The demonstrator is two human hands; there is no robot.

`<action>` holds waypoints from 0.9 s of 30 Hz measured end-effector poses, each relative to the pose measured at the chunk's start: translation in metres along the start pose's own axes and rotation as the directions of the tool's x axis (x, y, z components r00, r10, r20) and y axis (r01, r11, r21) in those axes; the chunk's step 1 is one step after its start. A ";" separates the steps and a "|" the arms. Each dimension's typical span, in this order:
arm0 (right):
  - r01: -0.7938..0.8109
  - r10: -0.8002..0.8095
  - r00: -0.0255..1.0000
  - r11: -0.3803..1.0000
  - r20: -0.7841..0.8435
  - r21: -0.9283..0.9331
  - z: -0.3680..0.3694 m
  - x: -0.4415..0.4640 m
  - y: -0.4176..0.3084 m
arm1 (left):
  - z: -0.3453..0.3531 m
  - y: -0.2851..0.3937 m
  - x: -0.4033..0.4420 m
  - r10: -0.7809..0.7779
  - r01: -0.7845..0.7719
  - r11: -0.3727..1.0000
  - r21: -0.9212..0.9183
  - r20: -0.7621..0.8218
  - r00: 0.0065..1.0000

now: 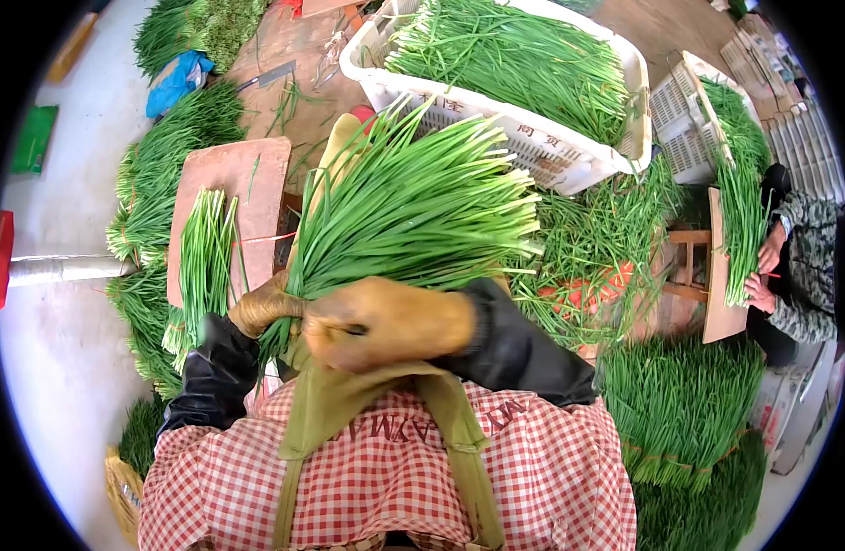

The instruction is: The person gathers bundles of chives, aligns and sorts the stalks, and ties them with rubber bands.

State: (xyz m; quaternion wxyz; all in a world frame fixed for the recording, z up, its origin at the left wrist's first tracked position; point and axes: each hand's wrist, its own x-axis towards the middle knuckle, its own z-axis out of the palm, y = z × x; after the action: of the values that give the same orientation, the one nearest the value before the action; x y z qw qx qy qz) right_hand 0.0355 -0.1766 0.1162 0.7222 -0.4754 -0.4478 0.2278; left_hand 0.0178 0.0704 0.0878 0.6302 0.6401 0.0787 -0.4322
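Observation:
A large loose bunch of long green stalks (413, 202) fans out in front of my chest, its pale ends toward the upper right. My left hand (268, 308) is wrapped round the narrow end of this bunch at the lower left. Just right of it, my right hand (386, 323) is closed in front of the bunch, its fingers blurred; what they hold, if anything, I cannot make out. Beyond my left hand, a smaller bunch (205, 257) lies on a wooden board (264, 170), with a thin red strip beside it.
White crate (505, 115) full of green stalks ahead. Knife (268, 75) and blue bag (179, 83) at upper left. Piled bunches (684, 413) at lower right. Cut stalks (588, 230) lie loose right of centre. At the right, a co-worker's hands (764, 271) hold another bunch.

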 end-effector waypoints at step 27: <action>0.313 0.376 0.462 0.778 -0.803 0.545 -0.160 -0.141 0.033 | -0.020 0.023 0.022 -0.094 0.098 0.995 -0.025 0.126 0.988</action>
State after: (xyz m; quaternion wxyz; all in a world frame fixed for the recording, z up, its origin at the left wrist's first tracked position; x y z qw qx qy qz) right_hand 0.1073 -0.3460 0.0027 0.9544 -0.2614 0.1071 0.0965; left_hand 0.0550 0.0739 0.0874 0.6223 0.5974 0.0769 -0.4999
